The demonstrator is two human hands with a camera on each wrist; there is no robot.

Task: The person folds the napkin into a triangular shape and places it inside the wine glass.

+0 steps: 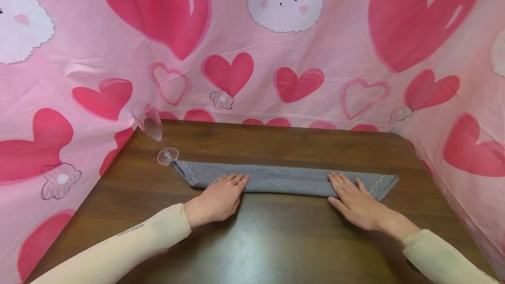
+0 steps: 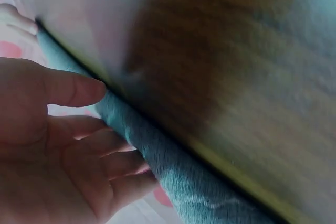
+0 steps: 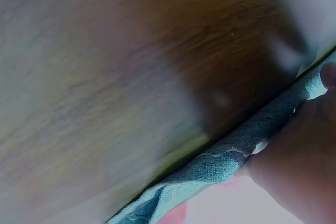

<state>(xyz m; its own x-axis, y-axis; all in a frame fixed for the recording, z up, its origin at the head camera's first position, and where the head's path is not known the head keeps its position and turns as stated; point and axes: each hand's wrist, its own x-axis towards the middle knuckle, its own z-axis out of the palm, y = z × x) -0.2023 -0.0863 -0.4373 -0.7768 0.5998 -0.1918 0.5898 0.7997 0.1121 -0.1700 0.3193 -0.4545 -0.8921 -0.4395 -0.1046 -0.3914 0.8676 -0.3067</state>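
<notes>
A grey-blue cloth napkin [image 1: 288, 179], folded into a long flat strip with slanted ends and white wavy stitching, lies across the wooden table. My left hand [image 1: 221, 198] rests its fingers on the strip left of its middle. Toward the other end, my right hand [image 1: 355, 203] lays extended fingers over the cloth, its thumb by the near edge. In the left wrist view, the left thumb and fingers lie along the cloth's rolled near edge [image 2: 168, 174], uncurled. Part of the right hand [image 3: 304, 156] shows beside the fold in the right wrist view, its fingertips mostly hidden.
A clear stemmed glass [image 1: 167, 156] stands at the table's back left, its foot close to the napkin's left tip. Brown wooden tabletop [image 1: 252, 240] extends in front of the cloth. A pink curtain [image 1: 260, 43] with hearts surrounds the back and sides.
</notes>
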